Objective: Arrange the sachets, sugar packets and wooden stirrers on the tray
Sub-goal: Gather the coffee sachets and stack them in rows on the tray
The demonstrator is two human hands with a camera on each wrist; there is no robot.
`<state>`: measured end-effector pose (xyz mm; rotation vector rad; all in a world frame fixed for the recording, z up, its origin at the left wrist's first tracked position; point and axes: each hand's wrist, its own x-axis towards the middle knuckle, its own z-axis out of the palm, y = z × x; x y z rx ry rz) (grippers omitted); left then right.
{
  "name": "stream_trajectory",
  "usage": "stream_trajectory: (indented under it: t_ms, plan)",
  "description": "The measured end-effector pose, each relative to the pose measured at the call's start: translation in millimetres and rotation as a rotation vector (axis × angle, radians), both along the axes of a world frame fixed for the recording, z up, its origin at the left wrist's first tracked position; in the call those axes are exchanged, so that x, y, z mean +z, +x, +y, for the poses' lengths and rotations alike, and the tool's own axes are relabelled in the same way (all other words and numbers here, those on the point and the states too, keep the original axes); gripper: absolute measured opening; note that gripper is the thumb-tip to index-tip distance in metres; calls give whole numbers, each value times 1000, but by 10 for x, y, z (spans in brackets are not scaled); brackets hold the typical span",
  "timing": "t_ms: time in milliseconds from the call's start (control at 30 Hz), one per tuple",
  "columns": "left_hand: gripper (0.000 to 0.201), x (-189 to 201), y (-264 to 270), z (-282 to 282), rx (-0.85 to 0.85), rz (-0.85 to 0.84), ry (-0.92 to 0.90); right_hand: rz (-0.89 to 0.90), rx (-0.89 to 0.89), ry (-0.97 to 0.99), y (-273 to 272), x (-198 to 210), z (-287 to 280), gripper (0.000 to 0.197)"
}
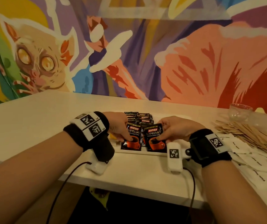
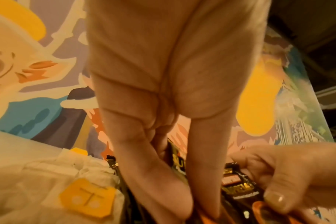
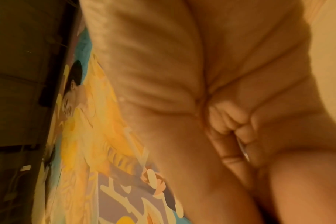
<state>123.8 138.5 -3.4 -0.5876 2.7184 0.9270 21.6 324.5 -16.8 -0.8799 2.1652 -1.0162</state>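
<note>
Two black Kopiko Supremo sachets stand side by side over the front of the white tray [image 1: 143, 152]. My left hand [image 1: 127, 135] pinches the left sachet [image 1: 133, 135], thumb on its printed red cup. My right hand [image 1: 162, 136] pinches the right sachet [image 1: 154, 135] the same way. Behind them, a pile of several more sachets [image 1: 140, 118] lies on the tray. Wooden stirrers [image 1: 251, 136] are heaped at the right, with white sugar packets [image 1: 252, 160] in front of them. The left wrist view shows my left hand's fingers [image 2: 144, 174] on a sachet [image 2: 177, 160] and my right hand [image 2: 290, 174] holding its own [image 2: 238, 186]. In the right wrist view only my palm [image 3: 182, 91] shows.
White tea bags with yellow tags [image 2: 86, 197] lie just left of the sachets. A clear glass bowl [image 1: 240, 111] stands at the back right, beyond the stirrers. The white table [image 1: 32, 120] meets a painted wall behind; its front edge is close to my wrists.
</note>
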Motion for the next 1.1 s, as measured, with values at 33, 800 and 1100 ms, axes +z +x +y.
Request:
stream_trajectory:
  t_ms: [33,800,1100]
  plan:
    - [23,4,-6,2,-3,-12,-21,-9,10,10,-10,1,5,24]
    - [75,6,-29,-53,88,9,5,113,-114,-58,-27,-108,-138,52]
    - [12,20,0,-81,149,-18,70,-85,-233,70,-56,-103,-90,22]
